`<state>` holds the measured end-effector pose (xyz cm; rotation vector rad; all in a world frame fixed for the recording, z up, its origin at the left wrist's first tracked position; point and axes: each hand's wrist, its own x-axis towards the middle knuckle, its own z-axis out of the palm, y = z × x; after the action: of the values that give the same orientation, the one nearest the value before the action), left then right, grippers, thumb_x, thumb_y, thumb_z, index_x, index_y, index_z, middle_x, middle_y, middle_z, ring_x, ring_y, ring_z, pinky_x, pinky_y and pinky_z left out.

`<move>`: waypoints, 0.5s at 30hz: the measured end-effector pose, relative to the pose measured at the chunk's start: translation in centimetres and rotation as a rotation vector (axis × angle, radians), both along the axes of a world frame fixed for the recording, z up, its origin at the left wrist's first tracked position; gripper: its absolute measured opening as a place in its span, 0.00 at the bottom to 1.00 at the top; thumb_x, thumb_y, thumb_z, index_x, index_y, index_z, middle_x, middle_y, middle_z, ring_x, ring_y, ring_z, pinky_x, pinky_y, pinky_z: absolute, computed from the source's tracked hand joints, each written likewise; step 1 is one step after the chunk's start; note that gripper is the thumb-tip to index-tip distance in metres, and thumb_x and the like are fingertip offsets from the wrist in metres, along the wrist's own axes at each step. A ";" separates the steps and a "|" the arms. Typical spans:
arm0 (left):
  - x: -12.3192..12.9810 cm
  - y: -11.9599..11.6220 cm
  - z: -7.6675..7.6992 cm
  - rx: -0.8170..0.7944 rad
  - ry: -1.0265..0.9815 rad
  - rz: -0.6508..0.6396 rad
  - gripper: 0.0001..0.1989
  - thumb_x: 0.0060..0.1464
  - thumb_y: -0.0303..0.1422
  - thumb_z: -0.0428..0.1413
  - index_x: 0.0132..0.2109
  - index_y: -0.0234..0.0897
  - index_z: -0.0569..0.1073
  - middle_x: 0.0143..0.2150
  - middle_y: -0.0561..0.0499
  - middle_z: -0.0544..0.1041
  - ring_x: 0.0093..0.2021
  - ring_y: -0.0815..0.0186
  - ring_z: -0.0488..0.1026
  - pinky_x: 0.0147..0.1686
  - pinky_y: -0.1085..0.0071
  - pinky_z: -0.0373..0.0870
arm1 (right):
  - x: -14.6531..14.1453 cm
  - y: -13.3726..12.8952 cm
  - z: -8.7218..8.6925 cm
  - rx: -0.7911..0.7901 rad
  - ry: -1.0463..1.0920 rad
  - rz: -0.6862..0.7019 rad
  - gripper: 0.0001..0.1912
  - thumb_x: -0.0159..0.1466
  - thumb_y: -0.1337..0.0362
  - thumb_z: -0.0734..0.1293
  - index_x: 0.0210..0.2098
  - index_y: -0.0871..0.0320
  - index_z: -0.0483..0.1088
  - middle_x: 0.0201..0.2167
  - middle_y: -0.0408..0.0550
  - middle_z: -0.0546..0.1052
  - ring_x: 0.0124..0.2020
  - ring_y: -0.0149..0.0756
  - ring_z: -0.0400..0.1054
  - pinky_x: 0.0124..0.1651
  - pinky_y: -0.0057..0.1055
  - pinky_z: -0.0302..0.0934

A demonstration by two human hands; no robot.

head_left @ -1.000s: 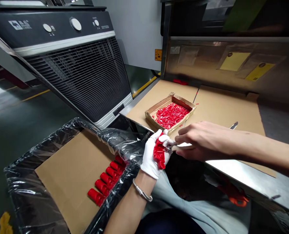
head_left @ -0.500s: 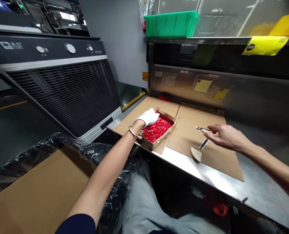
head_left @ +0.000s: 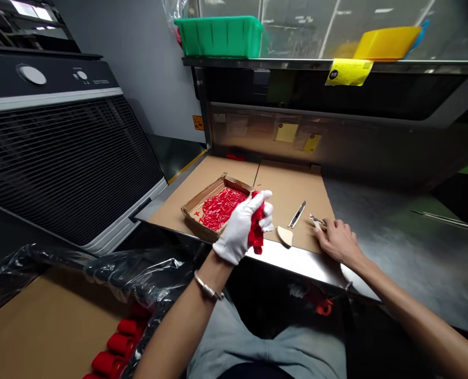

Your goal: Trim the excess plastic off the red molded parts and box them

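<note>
Near left: black-plastic-lined carton [head_left: 40, 316] with a cardboard floor, holding a short row of finished red caps [head_left: 113, 350] at its right edge; most of the floor bare, so by the look of it only a small share packed. Near centre: grey trousered lap below the bench edge. Middle, over the near edge of the steel bench [head_left: 395, 252]: left hand [head_left: 239, 229] in a white glove, fingers closed around a red plastic part [head_left: 256, 231] (held just off the tray's right corner, not yet cut or set down, as far as can be judged). Middle right: bare right hand [head_left: 338, 242] resting on the cardboard mat [head_left: 292, 189], fingertips curled on small metal snips [head_left: 316, 220]; whether gripped or merely touched cannot be told. Between the hands: tan wedge-shaped scrap [head_left: 285, 236] and a slim knife [head_left: 297, 214], both lying loose. Just beyond the left hand: shallow cardboard tray [head_left: 190, 208] heaped with small red offcuts [head_left: 220, 208]. Far left: dark louvred machine [head_left: 60, 152]. Far, on the upper shelf: green bin [head_left: 221, 36], yellow bin [head_left: 386, 42], yellow tag [head_left: 348, 72].
</note>
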<state>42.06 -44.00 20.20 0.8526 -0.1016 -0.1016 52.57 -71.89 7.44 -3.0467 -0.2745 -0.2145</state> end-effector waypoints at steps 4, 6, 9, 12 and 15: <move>-4.2 -0.9 0.7 -0.234 0.020 0.053 0.13 0.64 0.39 0.52 0.49 0.35 0.71 0.28 0.56 0.61 0.25 0.75 0.61 0.30 0.75 0.65 | -1.3 0.6 -0.2 0.047 -0.048 0.035 0.29 0.67 0.46 0.55 0.54 0.62 0.67 0.50 0.63 0.68 0.51 0.58 0.63 0.52 0.56 0.58; -5.4 -1.1 0.9 -0.176 -0.010 0.089 0.14 0.65 0.39 0.51 0.50 0.35 0.71 0.29 0.55 0.62 0.28 0.73 0.64 0.34 0.74 0.67 | -2.7 0.8 1.0 0.078 -0.117 0.032 0.31 0.67 0.45 0.56 0.58 0.62 0.64 0.56 0.66 0.64 0.56 0.61 0.60 0.56 0.58 0.54; -5.1 -0.7 0.4 0.058 -0.033 0.158 0.16 0.65 0.43 0.50 0.52 0.37 0.70 0.32 0.53 0.66 0.30 0.72 0.66 0.35 0.73 0.67 | -6.7 0.4 3.4 0.308 -0.312 0.172 0.25 0.68 0.50 0.59 0.56 0.60 0.66 0.55 0.60 0.69 0.55 0.52 0.64 0.56 0.47 0.59; -1.5 -0.4 -1.3 0.707 -0.030 0.214 0.20 0.64 0.46 0.49 0.54 0.39 0.67 0.37 0.50 0.71 0.32 0.69 0.70 0.35 0.71 0.68 | -12.8 -0.9 3.3 0.602 -0.398 0.343 0.08 0.67 0.61 0.62 0.40 0.55 0.72 0.37 0.47 0.77 0.38 0.37 0.72 0.45 0.32 0.64; 4.0 -1.3 -2.9 1.668 -0.069 0.202 0.18 0.64 0.41 0.50 0.54 0.32 0.68 0.45 0.38 0.74 0.43 0.58 0.74 0.43 0.64 0.69 | -19.3 -2.3 -2.0 0.662 -0.205 0.194 0.09 0.67 0.59 0.63 0.39 0.54 0.73 0.36 0.46 0.77 0.36 0.36 0.73 0.41 0.30 0.66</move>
<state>46.06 -45.31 17.35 2.5242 0.0335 0.0657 33.25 -74.17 5.47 -2.3303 -0.4117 -0.4918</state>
